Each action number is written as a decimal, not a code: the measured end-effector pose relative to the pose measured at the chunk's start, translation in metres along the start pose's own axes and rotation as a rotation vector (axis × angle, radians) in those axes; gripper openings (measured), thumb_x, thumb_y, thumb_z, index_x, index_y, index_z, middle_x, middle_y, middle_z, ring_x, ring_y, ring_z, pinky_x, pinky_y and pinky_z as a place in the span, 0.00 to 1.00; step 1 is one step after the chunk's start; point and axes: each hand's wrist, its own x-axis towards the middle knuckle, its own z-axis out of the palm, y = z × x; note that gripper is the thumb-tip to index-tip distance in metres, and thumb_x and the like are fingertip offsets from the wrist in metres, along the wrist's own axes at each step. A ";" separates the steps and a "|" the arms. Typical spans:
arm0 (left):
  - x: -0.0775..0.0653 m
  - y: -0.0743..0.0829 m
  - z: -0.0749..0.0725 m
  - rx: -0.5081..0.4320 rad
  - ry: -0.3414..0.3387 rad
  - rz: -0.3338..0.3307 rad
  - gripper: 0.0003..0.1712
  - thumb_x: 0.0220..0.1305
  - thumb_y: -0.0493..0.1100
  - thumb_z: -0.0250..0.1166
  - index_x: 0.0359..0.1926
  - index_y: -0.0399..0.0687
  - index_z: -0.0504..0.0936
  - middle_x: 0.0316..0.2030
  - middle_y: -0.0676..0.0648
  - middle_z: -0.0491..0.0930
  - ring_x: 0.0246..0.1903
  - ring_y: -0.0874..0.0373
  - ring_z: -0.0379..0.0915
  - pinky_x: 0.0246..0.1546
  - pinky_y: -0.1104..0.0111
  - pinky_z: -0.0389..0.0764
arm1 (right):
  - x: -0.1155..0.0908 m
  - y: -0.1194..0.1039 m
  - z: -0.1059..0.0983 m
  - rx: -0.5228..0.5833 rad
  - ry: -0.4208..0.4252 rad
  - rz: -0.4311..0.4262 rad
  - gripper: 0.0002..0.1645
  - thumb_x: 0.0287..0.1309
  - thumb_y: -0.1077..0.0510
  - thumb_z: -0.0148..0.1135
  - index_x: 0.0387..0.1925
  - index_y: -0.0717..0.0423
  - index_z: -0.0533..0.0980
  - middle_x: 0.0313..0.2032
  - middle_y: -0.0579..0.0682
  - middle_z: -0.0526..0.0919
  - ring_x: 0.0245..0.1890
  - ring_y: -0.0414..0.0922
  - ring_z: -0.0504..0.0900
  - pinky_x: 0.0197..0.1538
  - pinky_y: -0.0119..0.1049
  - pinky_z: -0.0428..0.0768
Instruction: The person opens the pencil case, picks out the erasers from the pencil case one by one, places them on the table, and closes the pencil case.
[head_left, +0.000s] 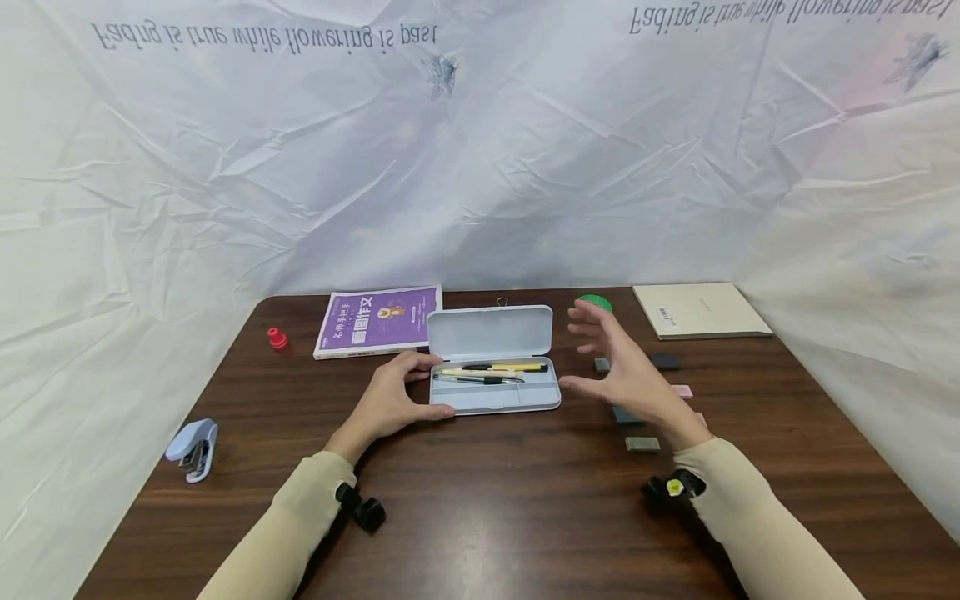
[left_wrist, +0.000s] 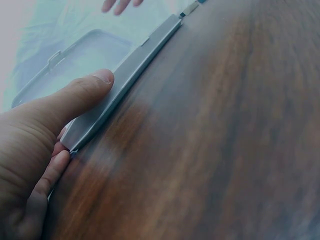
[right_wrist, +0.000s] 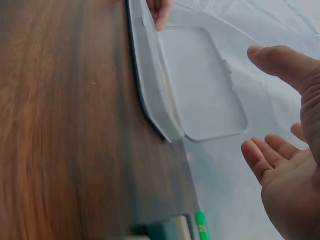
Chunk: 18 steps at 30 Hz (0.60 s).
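Note:
A light-coloured pencil case (head_left: 474,399) lies on the table with its lid (head_left: 491,333) raised at the back. Inside its rear compartment are several pens, among them a yellow and black one (head_left: 519,367). My left hand (head_left: 390,397) grips the case's left end, thumb on the front edge and fingers round the back corner; the left wrist view shows that thumb (left_wrist: 87,92) against the side wall. Off the right end hovers my right hand (head_left: 626,375), fingers spread and holding nothing. In the right wrist view a gap separates that hand (right_wrist: 290,185) from the lid (right_wrist: 202,85).
A purple book (head_left: 382,321) lies behind and left. Further left are a red object (head_left: 277,337) and a stapler (head_left: 195,448). Several small blocks, one grey (head_left: 642,444) and one pink (head_left: 682,391), lie under and around the right forearm. A beige notebook (head_left: 705,310) is back right.

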 end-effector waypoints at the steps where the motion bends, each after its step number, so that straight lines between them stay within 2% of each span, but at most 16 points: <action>1: 0.000 0.000 0.000 -0.001 0.000 -0.001 0.48 0.46 0.56 0.95 0.66 0.49 0.85 0.64 0.49 0.83 0.63 0.52 0.84 0.70 0.61 0.86 | 0.002 0.002 0.003 -0.001 -0.010 0.008 0.73 0.58 0.63 0.87 0.90 0.39 0.47 0.83 0.54 0.63 0.79 0.59 0.71 0.73 0.46 0.82; 4: 0.000 0.001 0.000 0.001 0.000 0.003 0.48 0.46 0.56 0.95 0.67 0.49 0.85 0.64 0.49 0.83 0.63 0.51 0.84 0.70 0.61 0.86 | 0.006 0.006 0.013 -0.002 -0.052 0.041 0.80 0.57 0.60 0.89 0.91 0.38 0.39 0.85 0.60 0.56 0.81 0.63 0.66 0.74 0.62 0.80; 7: 0.000 0.002 0.001 0.006 -0.002 0.007 0.48 0.46 0.56 0.94 0.67 0.48 0.85 0.64 0.49 0.83 0.63 0.51 0.84 0.70 0.61 0.86 | 0.008 0.011 0.021 0.004 -0.107 0.065 0.87 0.55 0.59 0.90 0.91 0.39 0.31 0.86 0.66 0.50 0.83 0.67 0.61 0.74 0.69 0.78; 9: 0.001 0.002 0.001 0.008 0.001 0.008 0.49 0.46 0.56 0.95 0.67 0.48 0.85 0.64 0.49 0.83 0.63 0.52 0.85 0.69 0.61 0.86 | 0.008 0.014 0.025 0.017 -0.142 0.082 0.89 0.56 0.60 0.89 0.90 0.40 0.27 0.87 0.67 0.48 0.84 0.69 0.59 0.74 0.69 0.79; 12: 0.002 0.002 0.002 -0.013 0.019 -0.001 0.53 0.45 0.54 0.95 0.70 0.46 0.80 0.64 0.47 0.82 0.61 0.52 0.84 0.68 0.61 0.87 | 0.008 0.017 0.029 0.022 -0.175 0.114 0.89 0.58 0.62 0.88 0.90 0.39 0.23 0.86 0.68 0.50 0.82 0.68 0.63 0.71 0.67 0.82; 18: 0.002 0.002 0.002 -0.098 0.056 -0.017 0.68 0.43 0.48 0.97 0.78 0.44 0.62 0.69 0.43 0.76 0.60 0.50 0.82 0.67 0.61 0.87 | 0.008 0.019 0.033 0.016 -0.183 0.173 0.90 0.59 0.62 0.87 0.89 0.33 0.22 0.84 0.68 0.55 0.75 0.67 0.74 0.67 0.62 0.87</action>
